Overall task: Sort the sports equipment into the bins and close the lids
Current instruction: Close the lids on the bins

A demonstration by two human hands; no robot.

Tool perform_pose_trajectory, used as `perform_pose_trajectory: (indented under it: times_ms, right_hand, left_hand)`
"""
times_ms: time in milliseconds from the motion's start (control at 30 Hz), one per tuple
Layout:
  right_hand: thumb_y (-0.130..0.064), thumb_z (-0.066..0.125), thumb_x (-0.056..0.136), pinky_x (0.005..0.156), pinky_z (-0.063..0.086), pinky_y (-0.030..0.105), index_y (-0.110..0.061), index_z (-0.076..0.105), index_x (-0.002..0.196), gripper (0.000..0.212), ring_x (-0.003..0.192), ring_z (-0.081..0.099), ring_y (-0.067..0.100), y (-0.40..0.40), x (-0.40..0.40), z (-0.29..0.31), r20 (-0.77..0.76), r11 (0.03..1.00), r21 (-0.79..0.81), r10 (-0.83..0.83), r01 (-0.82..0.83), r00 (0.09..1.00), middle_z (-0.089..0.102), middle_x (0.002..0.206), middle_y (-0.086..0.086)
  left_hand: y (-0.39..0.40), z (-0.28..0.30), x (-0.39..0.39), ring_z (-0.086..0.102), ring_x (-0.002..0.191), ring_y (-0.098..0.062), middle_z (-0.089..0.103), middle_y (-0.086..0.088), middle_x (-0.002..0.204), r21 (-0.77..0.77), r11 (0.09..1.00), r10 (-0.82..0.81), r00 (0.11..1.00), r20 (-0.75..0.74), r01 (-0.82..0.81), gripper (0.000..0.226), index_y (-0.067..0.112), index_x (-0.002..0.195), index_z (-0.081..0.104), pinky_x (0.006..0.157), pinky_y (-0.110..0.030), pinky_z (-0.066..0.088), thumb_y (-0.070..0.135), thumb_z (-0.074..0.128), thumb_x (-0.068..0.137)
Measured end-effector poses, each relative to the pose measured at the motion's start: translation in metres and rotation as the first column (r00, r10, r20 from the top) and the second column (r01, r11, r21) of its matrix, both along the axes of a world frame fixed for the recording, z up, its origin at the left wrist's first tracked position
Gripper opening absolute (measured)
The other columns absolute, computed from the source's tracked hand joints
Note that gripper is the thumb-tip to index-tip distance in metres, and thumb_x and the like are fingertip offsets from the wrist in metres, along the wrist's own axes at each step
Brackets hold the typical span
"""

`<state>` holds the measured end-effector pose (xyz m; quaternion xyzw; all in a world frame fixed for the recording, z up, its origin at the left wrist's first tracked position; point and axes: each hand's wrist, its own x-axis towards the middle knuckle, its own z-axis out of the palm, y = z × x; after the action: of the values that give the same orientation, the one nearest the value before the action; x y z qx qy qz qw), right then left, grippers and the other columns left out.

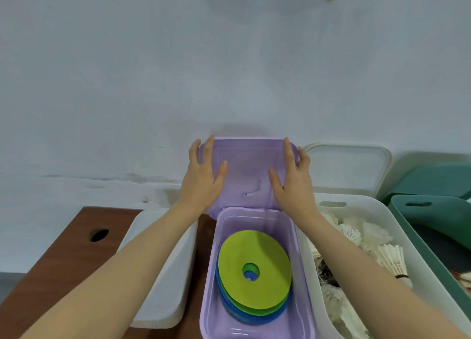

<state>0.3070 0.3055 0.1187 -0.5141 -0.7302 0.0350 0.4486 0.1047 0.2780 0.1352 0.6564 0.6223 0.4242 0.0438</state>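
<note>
Head view, lower centre of the frame: translucent lilac plastic bin (300, 275) standing open on brown wooden counter (63, 257), holding a stack of flat round discs with centre holes, lime-green disc (254, 249) on top, darker green and blue discs (252, 315) beneath. Just above it, at mid-frame: hinged lilac plastic lid (248, 165) raised upright against pale blue-grey wall (229, 58). Left hand (204, 178) laid on the lid's left side, fingers straight and reaching up to its top edge, thumb spread across the lid face, nothing gripped. Right hand (293, 178) mirrored on the lid's right side, fingers straight to the top edge, thumb spread inward, likewise flat against the lid. Both bare forearms running down to the lower corners of the frame.

Left of the lilac bin: white plastic bin (163, 287) with its lid down, partly hidden by the left forearm. Further left: dark round hole (99, 234) in the counter. Right of the lilac bin: open white plastic bin (356, 206) filled with white feather shuttlecocks (390, 257), its white lid (349, 168) standing up against the wall. Far right edge: dark green plastic bin (438, 219), open, contents not clear. Top edge: two orange scraps, blurred.
</note>
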Motion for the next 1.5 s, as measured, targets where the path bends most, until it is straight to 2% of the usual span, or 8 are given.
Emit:
perform_pose_trajectory:
  times_ms: [167, 367, 500, 667, 767, 867, 1067, 1500]
  right_hand:
    - [-0.044, 0.043, 0.090, 0.090, 0.047, 0.047, -0.032, 0.015, 0.148, 0.065, 0.121, 0.044, 0.038, -0.044, 0.003, 0.019, -0.005, 0.998, 0.044, -0.054, 0.054, 0.999, 0.027, 0.139, 0.020]
    - [-0.054, 0.037, 0.088, 0.103, 0.029, 0.048, -0.034, 0.034, 0.132, 0.048, 0.127, 0.033, 0.022, -0.113, 0.002, -0.003, 0.033, 0.987, 0.033, -0.156, 0.155, 0.987, 0.037, 0.137, 0.015]
    - [-0.059, 0.029, 0.087, 0.107, 0.013, 0.040, -0.031, 0.043, 0.129, 0.053, 0.130, 0.031, 0.024, -0.158, -0.003, -0.033, 0.054, 0.978, -0.137, -0.151, 0.157, 0.987, 0.031, 0.143, 0.012]
    - [-0.059, 0.032, 0.088, 0.107, 0.016, 0.040, -0.029, 0.049, 0.125, 0.051, 0.133, 0.031, 0.028, -0.198, -0.004, -0.067, 0.149, 0.970, -0.210, -0.093, 0.124, 0.984, 0.035, 0.141, 0.012]
    - [-0.057, 0.032, 0.091, 0.106, 0.020, 0.045, -0.032, 0.045, 0.127, 0.046, 0.135, 0.029, 0.033, -0.217, 0.001, -0.090, 0.216, 0.961, -0.250, -0.060, 0.114, 0.975, 0.035, 0.142, 0.013]
    - [-0.054, 0.029, 0.093, 0.103, 0.024, 0.047, -0.035, 0.037, 0.130, 0.043, 0.135, 0.028, 0.038, -0.237, 0.006, -0.112, 0.285, 0.948, -0.292, -0.043, 0.129, 0.958, 0.033, 0.143, 0.016]
    - [-0.043, 0.029, 0.094, 0.097, 0.035, 0.053, -0.030, 0.038, 0.133, 0.041, 0.124, 0.041, 0.048, -0.257, 0.015, -0.144, 0.407, 0.923, -0.320, -0.072, 0.216, 0.911, 0.037, 0.141, 0.024]
    - [-0.040, 0.028, 0.098, 0.083, 0.044, 0.049, -0.025, 0.047, 0.128, 0.038, 0.109, 0.053, 0.044, -0.268, 0.024, -0.164, 0.568, 0.935, -0.126, -0.206, 0.332, 0.797, 0.049, 0.135, 0.017]
  left_hand:
    - [-0.040, 0.012, -0.008, 0.043, 0.119, -0.027, 0.029, -0.015, 0.141, 0.118, 0.989, -0.098, 0.995, 0.027, 0.094, 0.063, 0.011, 0.137, 0.034, 0.090, -0.032, 0.042, 0.050, 0.032, 0.087]
    - [-0.091, -0.020, -0.013, 0.051, 0.101, -0.033, 0.044, -0.009, 0.126, 0.069, 0.982, -0.186, 0.969, 0.165, 0.177, 0.034, 0.007, 0.127, 0.038, 0.082, -0.020, 0.033, 0.024, 0.041, 0.098]
    - [-0.124, -0.047, -0.020, 0.044, 0.120, -0.020, 0.045, -0.008, 0.135, -0.053, 0.959, -0.269, 0.956, 0.117, 0.277, 0.047, 0.013, 0.138, 0.037, 0.097, -0.021, 0.032, 0.036, 0.042, 0.097]
    - [-0.154, -0.079, -0.039, 0.034, 0.131, -0.013, 0.034, -0.006, 0.147, -0.214, 0.903, -0.383, 0.924, -0.009, 0.372, 0.054, 0.014, 0.139, 0.041, 0.110, -0.024, 0.023, 0.039, 0.050, 0.092]
    - [-0.168, -0.099, -0.045, 0.031, 0.136, -0.019, 0.032, -0.006, 0.149, -0.300, 0.868, -0.437, 0.896, -0.082, 0.396, 0.078, 0.016, 0.141, 0.038, 0.113, -0.030, 0.021, 0.070, 0.031, 0.085]
    - [-0.181, -0.119, -0.043, 0.029, 0.137, -0.025, 0.032, -0.007, 0.149, -0.362, 0.850, -0.459, 0.876, -0.150, 0.383, 0.093, 0.016, 0.141, 0.038, 0.112, -0.035, 0.021, 0.080, 0.018, 0.076]
    - [-0.200, -0.146, -0.022, 0.044, 0.121, -0.050, 0.051, -0.016, 0.134, -0.400, 0.864, -0.440, 0.846, -0.302, 0.307, 0.071, 0.012, 0.130, 0.053, 0.096, -0.059, 0.039, 0.063, 0.034, 0.085]
    - [-0.215, -0.169, -0.004, 0.054, 0.109, -0.049, 0.060, -0.015, 0.123, -0.333, 0.908, -0.380, 0.835, -0.398, 0.254, 0.072, 0.011, 0.122, 0.061, 0.082, -0.053, 0.049, 0.060, 0.017, 0.093]
